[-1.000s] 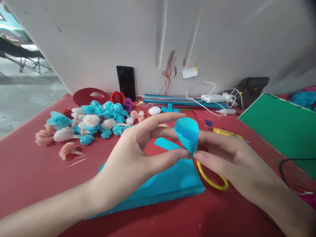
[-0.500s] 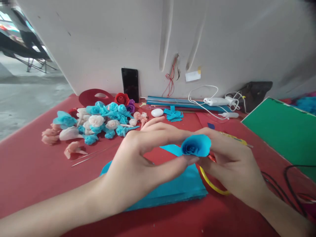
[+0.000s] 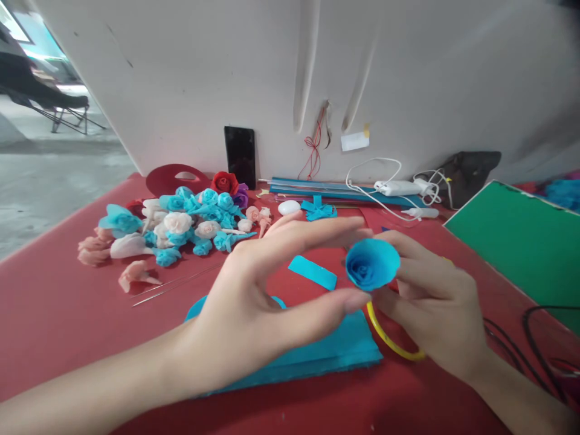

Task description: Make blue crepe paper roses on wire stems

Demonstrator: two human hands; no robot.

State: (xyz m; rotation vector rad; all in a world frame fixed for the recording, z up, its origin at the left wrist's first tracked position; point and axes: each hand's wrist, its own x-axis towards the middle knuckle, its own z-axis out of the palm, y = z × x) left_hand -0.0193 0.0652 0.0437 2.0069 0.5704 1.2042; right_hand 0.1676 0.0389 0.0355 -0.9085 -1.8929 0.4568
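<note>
A blue paper rose, rolled into a cup with a spiral centre, faces me at mid-view. My right hand pinches it from the right, fingers closed behind its rim. On the other side my left hand is open, thumb and forefinger spread apart around the rose; the thumb tip lies close to its lower edge, and contact is unclear. Under my hands lies a stack of blue crepe paper, with a cut blue strip just beyond it. Yellow-handled scissors are partly hidden below my right hand.
Blue, white and pink paper flowers are heaped at left, beside thin wires. A phone leans on the wall. Behind lie blue scraps, a white cable and a glue bottle. A green board stands right.
My left thumb and forefinger have parted from the rose. The rose has moved slightly right and up in my right hand and turned its opening more toward me.
</note>
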